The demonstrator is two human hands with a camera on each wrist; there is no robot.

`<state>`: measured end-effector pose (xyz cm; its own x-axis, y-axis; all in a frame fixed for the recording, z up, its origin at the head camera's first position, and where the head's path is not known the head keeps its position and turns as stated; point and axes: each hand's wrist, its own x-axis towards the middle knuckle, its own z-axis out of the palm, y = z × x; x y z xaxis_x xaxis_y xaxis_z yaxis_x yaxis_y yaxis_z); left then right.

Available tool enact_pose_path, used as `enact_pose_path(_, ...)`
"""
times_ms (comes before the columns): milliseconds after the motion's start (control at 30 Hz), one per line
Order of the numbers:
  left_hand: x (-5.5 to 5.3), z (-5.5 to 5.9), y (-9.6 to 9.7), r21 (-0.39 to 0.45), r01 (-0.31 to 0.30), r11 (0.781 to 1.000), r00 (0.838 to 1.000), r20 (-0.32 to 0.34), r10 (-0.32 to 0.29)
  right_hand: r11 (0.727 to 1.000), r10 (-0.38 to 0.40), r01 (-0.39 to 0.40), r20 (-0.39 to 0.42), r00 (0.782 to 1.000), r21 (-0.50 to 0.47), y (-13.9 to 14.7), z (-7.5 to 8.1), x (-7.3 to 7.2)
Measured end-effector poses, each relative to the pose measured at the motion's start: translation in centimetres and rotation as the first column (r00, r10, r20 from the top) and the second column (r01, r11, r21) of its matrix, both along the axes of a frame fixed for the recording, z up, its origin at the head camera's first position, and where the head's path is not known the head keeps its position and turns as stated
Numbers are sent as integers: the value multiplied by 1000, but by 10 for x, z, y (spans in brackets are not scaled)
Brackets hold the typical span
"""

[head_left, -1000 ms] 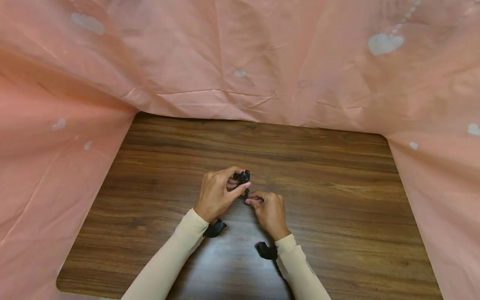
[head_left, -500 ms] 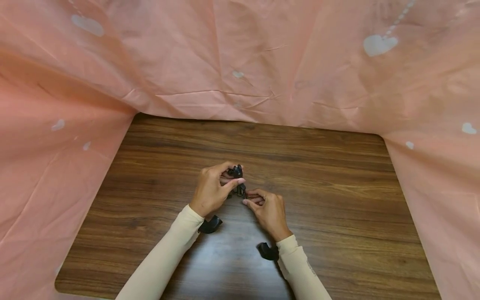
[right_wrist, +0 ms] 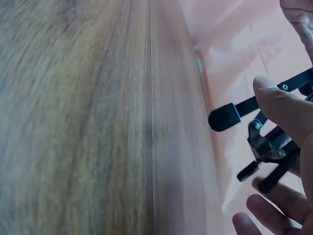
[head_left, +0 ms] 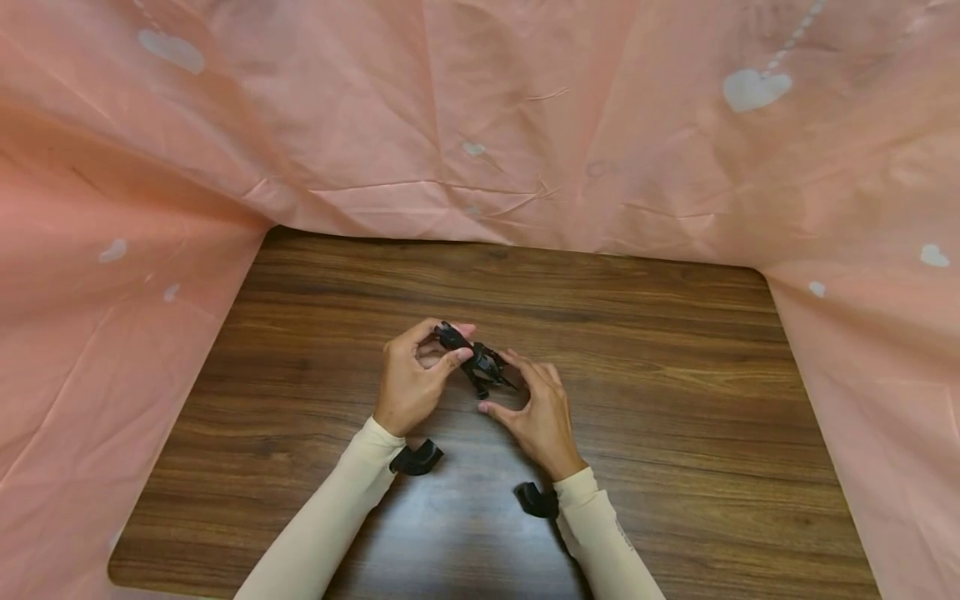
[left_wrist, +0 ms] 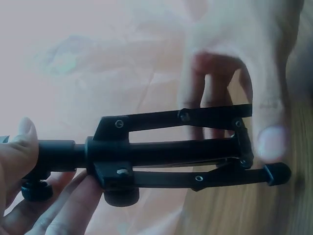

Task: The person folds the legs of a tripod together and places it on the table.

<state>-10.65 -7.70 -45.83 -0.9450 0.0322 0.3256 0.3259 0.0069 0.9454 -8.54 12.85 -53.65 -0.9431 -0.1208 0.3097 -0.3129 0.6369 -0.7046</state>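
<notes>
A small black tripod (head_left: 484, 363) is held up over the table, tilted with its legs toward the right. My left hand (head_left: 408, 387) grips its upper column between thumb and fingers, beside the side knobs seen in the left wrist view. The hinged legs (left_wrist: 161, 179) lie close along the centre tube, joined by short braces. Around their free ends, my right hand (head_left: 542, 417) stands spread, thumb on one side and fingers on the other. In the right wrist view its thumb (right_wrist: 281, 105) overlaps one leg near a rounded foot (right_wrist: 225, 117), with loosely bent fingers below.
The brown wood-grain table (head_left: 637, 375) lies under both hands. A pink curtain with pale hearts (head_left: 480, 100) hangs along its back and sides. Each sleeved wrist carries a black curved piece, one on the left (head_left: 417, 458) and one on the right (head_left: 536, 500).
The tripod has turned so its legs point right, and its column has shifted slightly left with my left hand. My right thumb and fingers have gone from pinching at a leg to spread apart.
</notes>
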Motion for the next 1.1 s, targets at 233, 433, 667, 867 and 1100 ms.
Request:
enact_pose_path(233,0,-1,-4,123,25,992,1000,-18,-23,1000,-6,6,-24,1000,-13,-2,0,-3)
enact_pose_path(433,1,-3,-9,205,49,977,999,6,-52,999,-6,4,-51,999,-44,-1,0,-5)
enact_pose_path(667,1,-7,-16,218,93,971,996,-9,-93,998,-1,-3,-63,998,-64,8,5,-10)
enact_pose_path(867,-1,-9,-25,66,63,996,998,-9,-63,999,8,-12,-66,998,-49,17,9,-14)
enact_pose_path(1100,-5,-10,-38,-148,-13,989,999,-52,6,1000,15,-16,-56,998,-17,23,14,-17)
